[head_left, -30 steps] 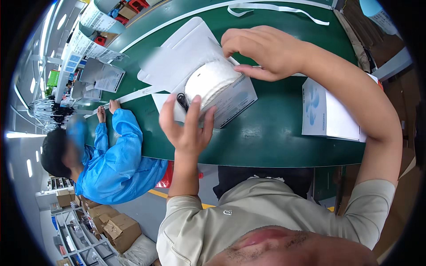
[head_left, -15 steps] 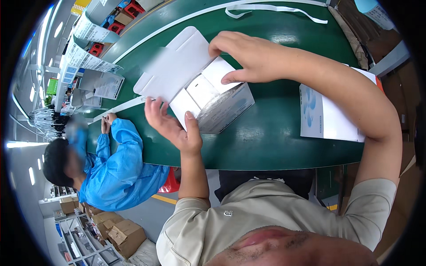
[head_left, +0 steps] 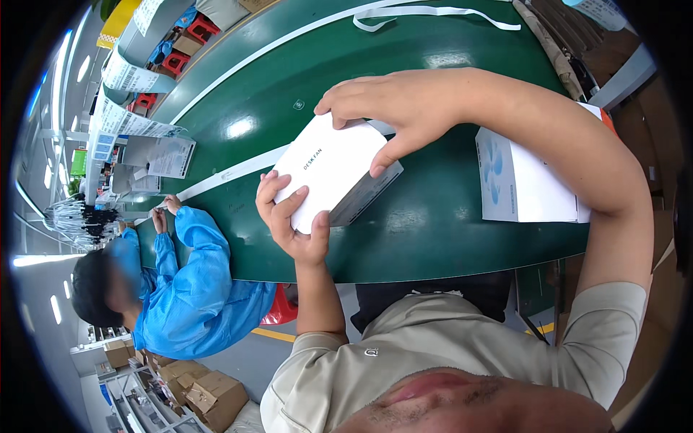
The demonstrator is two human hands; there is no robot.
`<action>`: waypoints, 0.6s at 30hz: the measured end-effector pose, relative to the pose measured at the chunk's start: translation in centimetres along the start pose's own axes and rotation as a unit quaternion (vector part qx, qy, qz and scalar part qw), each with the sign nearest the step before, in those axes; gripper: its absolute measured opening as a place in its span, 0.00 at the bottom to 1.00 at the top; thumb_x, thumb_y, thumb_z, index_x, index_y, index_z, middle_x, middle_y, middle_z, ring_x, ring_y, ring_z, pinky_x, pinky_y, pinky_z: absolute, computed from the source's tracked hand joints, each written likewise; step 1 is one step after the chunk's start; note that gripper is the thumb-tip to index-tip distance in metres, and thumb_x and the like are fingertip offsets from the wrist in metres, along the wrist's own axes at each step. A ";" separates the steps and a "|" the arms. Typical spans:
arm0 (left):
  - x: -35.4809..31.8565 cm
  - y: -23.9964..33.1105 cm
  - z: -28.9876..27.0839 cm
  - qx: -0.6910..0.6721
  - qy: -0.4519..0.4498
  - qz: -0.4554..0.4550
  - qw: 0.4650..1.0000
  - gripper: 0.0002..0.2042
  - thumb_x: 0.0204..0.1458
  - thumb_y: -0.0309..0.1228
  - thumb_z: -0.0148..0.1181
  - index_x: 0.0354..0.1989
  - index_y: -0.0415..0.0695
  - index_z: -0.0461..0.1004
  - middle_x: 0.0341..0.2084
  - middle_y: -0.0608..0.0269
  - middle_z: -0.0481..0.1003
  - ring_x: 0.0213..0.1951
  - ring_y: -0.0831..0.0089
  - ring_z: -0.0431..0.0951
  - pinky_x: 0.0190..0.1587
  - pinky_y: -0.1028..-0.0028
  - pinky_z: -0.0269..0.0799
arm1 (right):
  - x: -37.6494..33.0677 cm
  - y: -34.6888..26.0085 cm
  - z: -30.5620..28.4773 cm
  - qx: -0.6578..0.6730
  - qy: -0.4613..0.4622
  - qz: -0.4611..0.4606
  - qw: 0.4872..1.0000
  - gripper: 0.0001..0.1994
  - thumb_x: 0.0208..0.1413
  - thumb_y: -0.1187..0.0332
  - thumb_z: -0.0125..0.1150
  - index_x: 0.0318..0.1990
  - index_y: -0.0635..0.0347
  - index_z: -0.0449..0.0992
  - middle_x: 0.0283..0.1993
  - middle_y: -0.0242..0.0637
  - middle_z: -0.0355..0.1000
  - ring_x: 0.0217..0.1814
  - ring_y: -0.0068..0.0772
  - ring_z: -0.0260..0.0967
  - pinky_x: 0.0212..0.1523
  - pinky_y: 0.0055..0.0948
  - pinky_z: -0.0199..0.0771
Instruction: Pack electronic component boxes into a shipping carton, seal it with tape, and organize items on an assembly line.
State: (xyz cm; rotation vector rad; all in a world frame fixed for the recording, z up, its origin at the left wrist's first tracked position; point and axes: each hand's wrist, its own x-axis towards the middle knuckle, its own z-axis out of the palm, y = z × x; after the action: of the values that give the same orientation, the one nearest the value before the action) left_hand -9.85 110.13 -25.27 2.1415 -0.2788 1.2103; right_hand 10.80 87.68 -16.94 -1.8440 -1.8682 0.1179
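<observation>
A white cardboard box (head_left: 328, 169) stands on the green table, its lid folded down over the top. My left hand (head_left: 299, 224) grips the near left edge, with fingertips bent onto the lid and the thumb at the near corner. Across from it, my right hand (head_left: 393, 112) holds the far and right edges, its fingers over the far edge and its thumb on the right one. The lid hides what is inside, and the grey printed side of the box shows below its right edge.
More white printed boxes (head_left: 530, 180) stand on the right, under my right forearm. A white strap (head_left: 440, 10) lies at the table's far side. To the left, a co-worker in a blue gown (head_left: 206, 285) sits at the table (head_left: 433, 252). Printed label strips (head_left: 137, 115) hang beyond.
The raised lid flap has come down, covering the white inner pieces that showed before. My left hand has moved from beside the box onto its edge, and my right hand has stayed at the far side.
</observation>
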 end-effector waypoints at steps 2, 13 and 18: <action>0.0 0.1 -0.1 0.016 -0.009 -0.001 1.000 0.17 0.57 0.45 0.70 0.46 0.44 0.80 0.54 0.50 0.75 0.65 0.50 0.69 0.71 0.46 0.58 | 0.4 0.1 0.8 -0.004 0.031 -0.022 0.999 0.27 0.57 0.61 0.73 0.65 0.51 0.75 0.73 0.48 0.63 0.77 0.51 0.58 0.68 0.45 0.69; -0.6 -0.6 0.3 -0.032 0.021 -0.004 0.999 0.11 0.65 0.40 0.62 0.46 0.47 0.80 0.55 0.50 0.78 0.66 0.47 0.69 0.70 0.44 0.59 | 0.1 -1.0 0.9 -0.148 0.017 -0.060 0.987 0.28 0.64 0.49 0.62 0.72 0.29 0.69 0.75 0.46 0.61 0.76 0.52 0.58 0.70 0.46 0.67; -0.6 -2.0 -0.7 -0.004 -0.037 0.090 0.995 0.13 0.68 0.41 0.57 0.50 0.48 0.80 0.57 0.47 0.77 0.66 0.44 0.68 0.70 0.46 0.57 | -0.6 -0.8 1.9 -0.216 0.067 -0.093 0.970 0.24 0.69 0.43 0.54 0.70 0.28 0.72 0.76 0.48 0.59 0.75 0.51 0.60 0.72 0.48 0.64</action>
State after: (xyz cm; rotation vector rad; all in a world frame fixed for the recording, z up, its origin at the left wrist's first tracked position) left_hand -9.70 112.01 -26.38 2.1948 -0.5175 1.2268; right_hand 9.27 87.64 -18.44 -1.8731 -2.0744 -0.5049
